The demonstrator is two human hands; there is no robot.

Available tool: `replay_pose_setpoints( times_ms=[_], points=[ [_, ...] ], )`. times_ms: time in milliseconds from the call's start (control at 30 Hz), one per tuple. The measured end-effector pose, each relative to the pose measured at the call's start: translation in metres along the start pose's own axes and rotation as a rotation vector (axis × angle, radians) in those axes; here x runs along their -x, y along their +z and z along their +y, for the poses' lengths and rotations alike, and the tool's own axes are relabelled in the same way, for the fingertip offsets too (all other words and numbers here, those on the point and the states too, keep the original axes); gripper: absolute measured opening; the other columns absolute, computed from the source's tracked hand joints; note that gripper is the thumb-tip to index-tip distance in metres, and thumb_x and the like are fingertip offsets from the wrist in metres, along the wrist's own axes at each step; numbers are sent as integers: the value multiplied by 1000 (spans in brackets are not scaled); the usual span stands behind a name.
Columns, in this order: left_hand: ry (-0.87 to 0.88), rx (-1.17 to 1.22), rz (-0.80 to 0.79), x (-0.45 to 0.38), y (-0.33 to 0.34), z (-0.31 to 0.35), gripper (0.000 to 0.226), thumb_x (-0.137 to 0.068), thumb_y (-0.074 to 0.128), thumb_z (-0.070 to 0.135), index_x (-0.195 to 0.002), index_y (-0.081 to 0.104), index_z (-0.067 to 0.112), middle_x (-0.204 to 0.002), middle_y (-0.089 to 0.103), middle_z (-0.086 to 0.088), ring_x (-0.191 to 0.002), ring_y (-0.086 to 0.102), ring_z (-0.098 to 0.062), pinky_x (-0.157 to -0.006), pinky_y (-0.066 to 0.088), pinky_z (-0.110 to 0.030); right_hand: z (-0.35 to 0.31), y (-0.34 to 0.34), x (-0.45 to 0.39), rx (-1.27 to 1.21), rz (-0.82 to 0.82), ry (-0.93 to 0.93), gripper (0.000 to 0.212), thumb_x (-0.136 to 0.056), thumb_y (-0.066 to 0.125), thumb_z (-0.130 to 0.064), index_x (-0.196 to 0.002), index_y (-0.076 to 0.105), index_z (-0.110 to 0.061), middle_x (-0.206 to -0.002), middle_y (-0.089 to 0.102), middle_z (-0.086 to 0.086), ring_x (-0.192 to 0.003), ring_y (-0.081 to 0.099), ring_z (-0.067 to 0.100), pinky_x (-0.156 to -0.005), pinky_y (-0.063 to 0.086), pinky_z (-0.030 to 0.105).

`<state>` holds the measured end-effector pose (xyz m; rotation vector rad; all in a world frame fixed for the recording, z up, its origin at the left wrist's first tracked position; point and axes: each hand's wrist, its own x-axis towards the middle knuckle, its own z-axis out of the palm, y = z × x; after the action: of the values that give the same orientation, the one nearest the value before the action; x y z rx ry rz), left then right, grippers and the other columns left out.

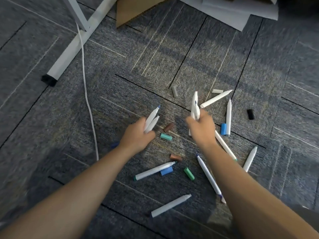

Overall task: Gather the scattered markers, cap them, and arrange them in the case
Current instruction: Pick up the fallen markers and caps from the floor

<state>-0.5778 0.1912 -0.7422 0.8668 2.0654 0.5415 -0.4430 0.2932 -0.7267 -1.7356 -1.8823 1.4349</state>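
Head view: gathering is only partly done, by my judgement. The left hand [138, 135] is gripping two uncapped white markers [151, 121], fingers curled round them, tips pointing up-frame. The right hand [202, 126] is clutching a small bunch of markers [195, 106] the same way.

Still lying loose on the grey carpet [51, 118]: several white marker bodies across centre and lower right, e.g. one at bottom centre [170, 205] and a green-tipped one [155, 170].

Loose caps are scattered among them: brown [168, 127], teal [166, 136], blue [166, 170], green [189, 173], black [250, 114] at right.

Nothing is capped yet. No case is showing anywhere in frame.

A white cable [88, 104] is running down the left.
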Motion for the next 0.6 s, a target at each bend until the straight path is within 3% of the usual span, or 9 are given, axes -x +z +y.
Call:
replay_pose_setpoints(
  times_ms=[133,200,267,333,400,433,600],
  points=[
    [21,-91,-156,23,11,-7,35,-80,67,33,-70,39,15,-65,39,2,-56,34,-10,-51,25,-26,29,-18,38,107,-78,39,37,-86,62,-19,-62,35,-18,-53,38,-2,-45,33,11,-36,27,13],
    [32,-204,-220,31,16,-11,40,-76,70,41,-76,43,12,-67,40,1,-57,33,-11,-53,25,-27,46,-28,51,206,-104,66,39,-83,67,-21,-65,33,-21,-57,38,-2,-48,34,11,-41,27,17],
    [48,-335,-247,38,20,-15,45,-74,71,44,-68,35,17,-65,38,3,-58,34,-11,-52,24,-27,59,-36,62,302,-124,77,34,-81,69,-22,-71,37,-19,-63,39,-2,-54,36,11,-48,25,23],
    [56,-442,-262,43,23,-18,52,-72,71,46,-63,26,22,-64,38,5,-62,40,-14,-50,23,-27,70,-42,70,385,-130,82,27,-80,69,-21,-94,49,-11,-77,44,0,-66,40,15,-58,29,25],
    [64,-529,-274,48,26,-20,54,-72,71,47,-63,24,23,-66,39,5,-69,43,-18,-51,24,-28,80,-44,77,416,-116,76,46,-81,69,-19,-119,46,-7,-89,45,2,-75,42,16,-67,31,24],
    [74,-564,-274,50,28,-21,52,-72,70,48,-65,25,23,-70,39,4,-72,43,-18,-53,26,-29,83,-44,79,418,-107,72,49,-81,68,-18,-123,44,-6,-90,46,2,-76,42,16,-68,31,24],
    [101,-628,-209,54,34,-22,38,-81,64,42,-83,35,17,-86,41,2,-85,50,-22,-67,32,-29,91,-40,83,435,-143,111,30,-84,64,-14,-99,38,-11,-75,47,0,-74,48,21,-65,37,30]
  ],
)
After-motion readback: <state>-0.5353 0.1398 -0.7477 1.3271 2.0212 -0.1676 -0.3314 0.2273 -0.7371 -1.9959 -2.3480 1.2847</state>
